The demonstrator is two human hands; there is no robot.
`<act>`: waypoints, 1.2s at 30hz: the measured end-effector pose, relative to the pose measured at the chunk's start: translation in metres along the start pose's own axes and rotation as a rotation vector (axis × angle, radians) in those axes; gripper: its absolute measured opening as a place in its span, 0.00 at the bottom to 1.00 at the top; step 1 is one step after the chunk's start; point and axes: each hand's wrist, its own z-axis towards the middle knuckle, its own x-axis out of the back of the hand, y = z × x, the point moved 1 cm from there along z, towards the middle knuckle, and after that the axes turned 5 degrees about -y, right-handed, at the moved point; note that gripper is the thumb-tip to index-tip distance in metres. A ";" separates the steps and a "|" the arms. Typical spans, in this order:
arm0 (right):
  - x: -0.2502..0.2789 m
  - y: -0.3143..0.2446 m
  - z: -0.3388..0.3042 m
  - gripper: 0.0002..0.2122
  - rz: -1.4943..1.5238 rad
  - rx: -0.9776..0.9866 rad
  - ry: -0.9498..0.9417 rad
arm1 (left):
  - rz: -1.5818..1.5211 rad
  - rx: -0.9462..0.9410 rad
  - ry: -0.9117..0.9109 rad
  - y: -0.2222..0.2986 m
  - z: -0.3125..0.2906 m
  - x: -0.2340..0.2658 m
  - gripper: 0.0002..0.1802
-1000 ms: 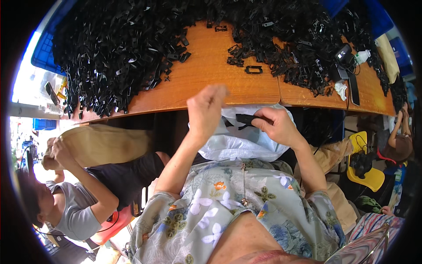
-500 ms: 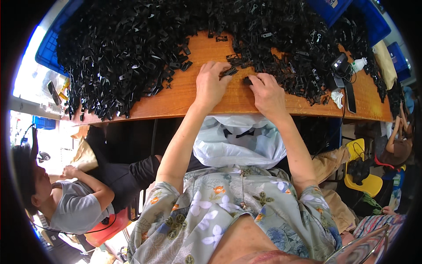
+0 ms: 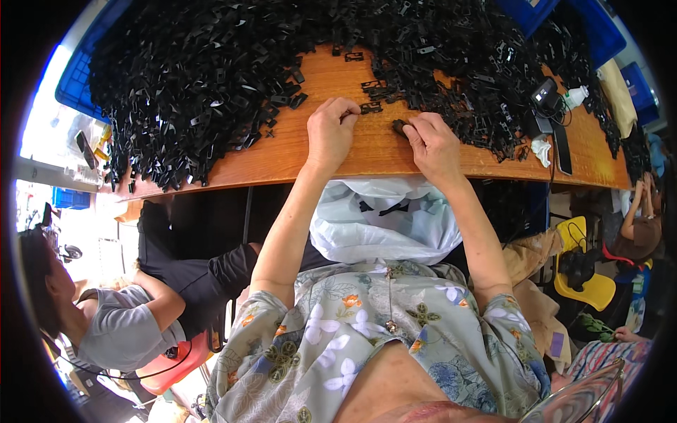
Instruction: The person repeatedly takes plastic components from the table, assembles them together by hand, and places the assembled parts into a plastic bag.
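Note:
My left hand is over the wooden table, with thumb and fingers closed together; whatever they pinch is hidden. Just right of its fingertips lies a flat black plastic frame piece, apart from the hand. A second such piece lies a little farther off. In my right hand, thumb and fingers grip a small dark plastic part, its end sticking out to the left.
Black clip-like parts are heaped at left; black frame pieces at right. A white plastic bag hangs below the table edge. A phone and crumpled tissue lie at right. A person sits at left.
My left hand has drawn back leftward from the black frame piece, which now lies uncovered on the table. My right hand has turned slightly and still grips the dark part.

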 end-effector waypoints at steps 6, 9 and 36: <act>0.010 -0.004 -0.004 0.12 -0.091 0.101 -0.146 | -0.282 0.231 0.059 0.009 -0.009 0.005 0.06; 0.016 -0.014 -0.005 0.13 0.027 0.110 -0.105 | -0.454 0.289 0.009 0.010 -0.019 0.011 0.11; 0.029 -0.051 -0.010 0.13 0.619 -0.061 -0.222 | -0.758 0.481 -0.282 0.058 -0.058 0.024 0.18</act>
